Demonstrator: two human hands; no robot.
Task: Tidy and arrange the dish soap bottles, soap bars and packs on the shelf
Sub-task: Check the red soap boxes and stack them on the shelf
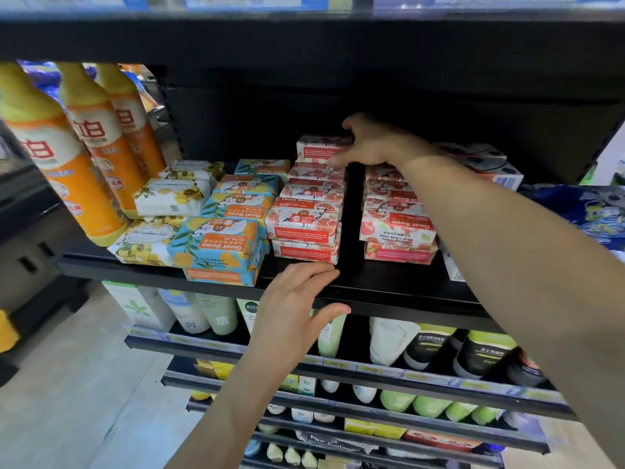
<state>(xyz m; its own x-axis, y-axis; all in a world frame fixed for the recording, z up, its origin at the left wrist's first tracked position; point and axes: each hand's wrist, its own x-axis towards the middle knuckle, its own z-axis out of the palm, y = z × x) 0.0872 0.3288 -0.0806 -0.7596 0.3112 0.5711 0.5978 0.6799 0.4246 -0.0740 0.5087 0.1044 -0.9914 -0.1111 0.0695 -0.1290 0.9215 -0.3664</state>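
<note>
Shelf (372, 282): black, top tier in view.

Far left: 3 orange dish soap bottles (67, 170), lined one behind another, front one at the shelf edge.

Beside them: white-yellow soap packs (169, 198), min. 3 seen, lying skewed, not squared.

Next: blue Goat Soap boxes (223, 238), 1 row front to back, approx. 5 visible. Front 2 are stacked, and the bottom one sits at or over the front edge.

Red Goat Soap boxes (304, 223): 2 rows w/ a bare gap between.
- Left row: 2 stacked at front, min. 2 more behind.
- Right row: 2 stacked at front, rest part-hidden by the forearm, so no count.

R hand (375, 143) is at the rear of the left red row and grips the top red box (321, 148), thumb over the back, fingers on the front side (blurred). That box sits highest, on the rear boxes.

L hand (297, 299) is open, fingers spread, at the shelf front edge just below the front red stack. Contact w/ the edge can't be told.

Far right: white cartons (493, 164), approx. 2, and blue patterned packs (592, 211). Lower tiers: tubes and bottles (389, 340), not countable.
</note>
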